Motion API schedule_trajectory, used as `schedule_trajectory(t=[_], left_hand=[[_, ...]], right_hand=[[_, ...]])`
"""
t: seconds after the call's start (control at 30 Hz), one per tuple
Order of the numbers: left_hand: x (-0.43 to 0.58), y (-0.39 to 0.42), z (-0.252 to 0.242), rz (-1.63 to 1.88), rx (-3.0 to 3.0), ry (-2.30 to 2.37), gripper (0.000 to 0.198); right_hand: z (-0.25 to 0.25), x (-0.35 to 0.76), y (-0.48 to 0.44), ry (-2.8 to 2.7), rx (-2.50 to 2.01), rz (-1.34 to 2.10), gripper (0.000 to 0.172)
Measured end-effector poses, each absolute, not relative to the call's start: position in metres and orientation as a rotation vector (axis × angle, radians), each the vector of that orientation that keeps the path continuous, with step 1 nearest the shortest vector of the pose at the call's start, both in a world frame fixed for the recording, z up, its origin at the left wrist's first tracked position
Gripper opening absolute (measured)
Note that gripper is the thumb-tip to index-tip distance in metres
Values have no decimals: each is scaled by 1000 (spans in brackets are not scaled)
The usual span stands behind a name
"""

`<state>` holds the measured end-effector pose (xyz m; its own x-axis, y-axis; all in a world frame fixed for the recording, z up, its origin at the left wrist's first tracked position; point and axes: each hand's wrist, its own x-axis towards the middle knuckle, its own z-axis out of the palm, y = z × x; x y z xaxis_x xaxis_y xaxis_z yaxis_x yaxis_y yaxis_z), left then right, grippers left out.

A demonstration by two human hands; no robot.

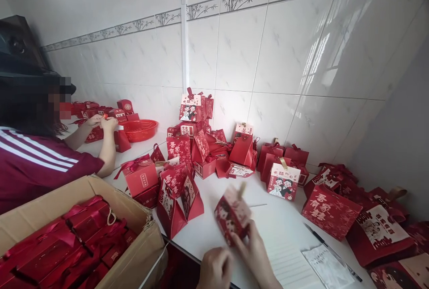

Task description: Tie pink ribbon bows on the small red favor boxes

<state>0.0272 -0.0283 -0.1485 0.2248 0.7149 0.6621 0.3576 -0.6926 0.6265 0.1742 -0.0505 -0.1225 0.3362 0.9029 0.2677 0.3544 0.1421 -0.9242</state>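
Observation:
Near the table's front edge, my right hand (pixel 252 246) grips a small red candy gift box (pixel 232 213) by its lower right side. The box is tilted and blurred, with a cartoon couple on its face and a gold ribbon loop on top. My left hand (pixel 216 267) is curled into a loose fist just left of my right wrist, apart from the box; nothing shows in its fingers. Beyond the box, a similar box with a couple print (pixel 283 182) stands upright. Left of it are red triangular boxes (pixel 174 204).
An open carton (pixel 147 235) of red boxes is at lower left. Lined paper (pixel 284 253), a black pen (pixel 330 249) and a small plastic packet (pixel 326 266) lie at right. Stacked gift boxes line the wall. Another person (pixel 40 155) works at left near a red basket (pixel 142 130).

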Motion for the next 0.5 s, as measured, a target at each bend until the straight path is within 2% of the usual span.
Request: schedule_trajectory(t=[0.1, 0.2, 0.27, 0.4, 0.43, 0.5], left_hand=[[33, -28, -170, 1296, 2656, 893, 15], [40, -27, -183, 1327, 2765, 1045, 14], [41, -26, -187, 1423, 2745, 1090, 16], [38, -25, -187, 1464, 2702, 1125, 19], [37, -25, -185, 1381, 2704, 1144, 19], [37, -25, -176, 1138, 2657, 1224, 20]], right_hand=[[-119, 149, -12, -1405, -1564, 607, 30], [-107, 123, 29, -1560, -1671, 654, 29], [-95, 111, 55, -1611, -1677, 668, 37], [-72, 107, 83, -1758, -1709, 747, 69], [-67, 110, 83, -1791, -1726, 755, 71], [-56, 117, 73, -1854, -1752, 747, 61]])
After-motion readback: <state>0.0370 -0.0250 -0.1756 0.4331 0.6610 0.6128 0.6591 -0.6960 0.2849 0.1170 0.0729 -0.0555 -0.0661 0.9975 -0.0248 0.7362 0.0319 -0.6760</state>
